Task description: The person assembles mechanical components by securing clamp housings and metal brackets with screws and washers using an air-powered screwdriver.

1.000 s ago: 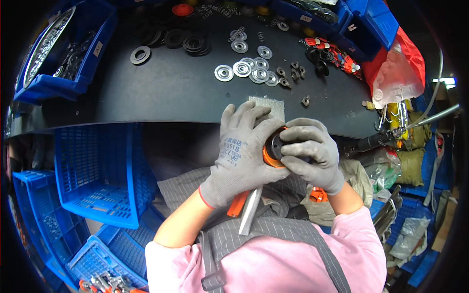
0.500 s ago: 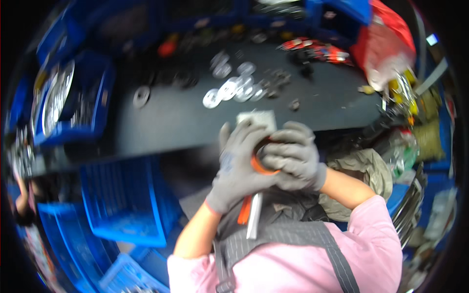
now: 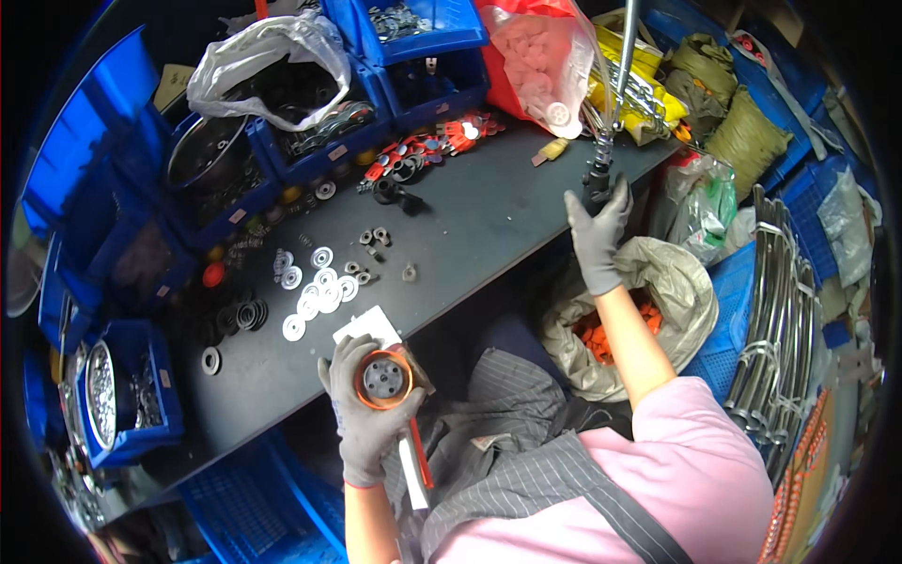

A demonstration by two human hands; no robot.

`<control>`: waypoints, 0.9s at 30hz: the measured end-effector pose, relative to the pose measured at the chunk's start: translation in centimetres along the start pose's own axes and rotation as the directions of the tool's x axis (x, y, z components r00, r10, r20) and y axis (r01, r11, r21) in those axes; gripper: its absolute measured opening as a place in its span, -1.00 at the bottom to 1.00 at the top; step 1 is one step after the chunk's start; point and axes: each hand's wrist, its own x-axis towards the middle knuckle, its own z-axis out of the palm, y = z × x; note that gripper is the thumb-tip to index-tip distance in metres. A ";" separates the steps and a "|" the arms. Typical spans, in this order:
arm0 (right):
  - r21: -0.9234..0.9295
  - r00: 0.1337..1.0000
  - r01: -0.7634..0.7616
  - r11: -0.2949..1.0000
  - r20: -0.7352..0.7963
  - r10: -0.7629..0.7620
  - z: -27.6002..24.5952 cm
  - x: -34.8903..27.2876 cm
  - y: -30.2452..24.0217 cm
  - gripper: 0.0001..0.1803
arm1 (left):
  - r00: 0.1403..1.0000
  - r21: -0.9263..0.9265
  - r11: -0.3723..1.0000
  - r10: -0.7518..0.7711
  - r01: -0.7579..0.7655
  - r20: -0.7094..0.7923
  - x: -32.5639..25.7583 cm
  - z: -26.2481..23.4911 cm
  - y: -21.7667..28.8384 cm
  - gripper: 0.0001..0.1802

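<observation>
My left hand (image 3: 362,428), in a grey glove, is closed around a round part with an orange rim (image 3: 384,380). Its dark centre has several small holes and faces up. An orange and white strip (image 3: 413,465) sticks out below that hand toward my lap. A small white block (image 3: 368,327) lies at the bench edge, just beyond the fingers. My right hand (image 3: 599,235), also gloved, is raised to the far right with thumb and fingers apart. Between them is the dark lower end of a hanging tool (image 3: 598,179) with a steel rod and spring; contact is unclear.
Shiny metal discs (image 3: 324,293) and small metal nuts (image 3: 365,273) lie on the dark bench (image 3: 470,235). Orange-red parts (image 3: 432,150) are heaped before blue bins (image 3: 324,150). A sack of orange pieces (image 3: 695,282) stands beneath my right arm, beside bundled metal tubes (image 3: 775,320).
My right hand has left the orange-rimmed part and reached out right to the hanging tool. The left hand still holds the part. The view has swung to the right.
</observation>
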 end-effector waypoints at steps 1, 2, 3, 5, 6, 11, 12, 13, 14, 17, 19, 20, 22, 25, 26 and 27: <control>0.158 0.977 -0.209 0.965 0.077 0.199 0.6 0.1 1.2 -0.06 | 1.000 0.002 1.000 -0.003 0.003 -0.005 -0.1 0.0 -0.1 -0.07; 0.287 0.944 -0.307 0.908 0.214 0.252 0.7 0.3 4.3 -0.16 | 1.000 -0.046 0.999 -0.002 0.001 -0.015 -0.1 0.0 0.1 -0.08; 0.391 0.889 -0.416 0.821 0.362 0.279 0.9 0.2 6.6 -0.25 | 0.999 -0.045 0.999 -0.020 0.018 -0.032 -0.1 -0.2 0.3 -0.08; 0.404 0.943 -0.286 0.869 0.282 0.180 1.8 -0.9 6.4 -0.43 | 1.000 0.027 1.000 0.014 -0.013 -0.018 -0.5 -0.9 0.5 -0.10; 0.444 0.922 -0.360 0.820 0.302 0.241 1.4 -1.5 7.0 -0.46 | 0.999 0.046 0.999 0.028 -0.026 -0.034 -0.5 -0.7 0.4 -0.12; 0.540 0.817 -0.555 0.633 0.498 0.291 -3.1 -5.4 -1.8 -0.54 | 0.993 0.125 0.988 0.101 -0.094 -0.055 -0.6 -1.3 -0.3 -0.11; 0.543 0.821 -0.522 0.658 0.529 0.215 -4.5 -5.2 -4.5 -0.55 | 0.992 0.127 0.985 0.124 -0.118 -0.035 -0.5 -1.3 -0.8 -0.10; 0.548 0.821 -0.489 0.679 0.552 0.146 -5.6 -4.7 -7.2 -0.56 | 0.991 0.129 0.984 0.128 -0.122 -0.043 -0.4 -1.3 -1.0 -0.09; 0.634 0.751 -0.635 0.441 0.640 0.163 -6.4 -3.6 -10.9 -0.54 | 0.990 0.122 0.985 0.130 -0.123 -0.051 -0.3 -1.2 -1.2 -0.08; 0.732 0.732 -0.672 0.109 0.680 -0.055 -7.8 -1.9 -19.5 -0.42 | 0.990 0.120 0.985 0.131 -0.123 -0.061 -0.5 -1.3 -1.4 -0.07; 0.715 0.701 -0.698 -0.037 0.672 -0.239 -7.0 -1.1 -22.7 -0.36 | 0.987 0.119 0.984 0.144 -0.135 -0.072 -0.5 -1.3 -1.4 -0.06; 0.664 0.669 -0.725 -0.183 0.615 -0.417 -6.4 -0.8 -24.1 -0.29 | 0.985 0.114 0.983 0.154 -0.144 -0.081 -0.4 -1.4 -1.4 -0.06; 0.624 0.636 -0.749 -0.221 0.583 -0.506 -4.5 -1.1 -26.8 -0.22 | 0.981 0.103 0.983 0.165 -0.155 -0.098 -0.3 -1.5 -1.5 -0.07; 0.551 0.560 -0.804 -0.226 0.571 -0.601 -1.8 -1.9 -28.9 -0.24 | 0.979 0.119 0.980 0.171 -0.158 -0.114 -0.4 -1.3 -1.7 -0.08; 0.547 0.531 -0.817 -0.180 0.593 -0.606 -1.2 -2.2 -29.4 -0.25 | 0.989 0.095 0.989 0.125 -0.118 -0.076 -0.5 -1.5 -1.6 -0.06; 0.543 0.501 -0.829 -0.134 0.615 -0.608 -0.7 -2.4 -29.8 -0.25 | 0.996 0.071 0.994 0.080 -0.077 -0.037 -0.5 -1.6 -1.5 -0.05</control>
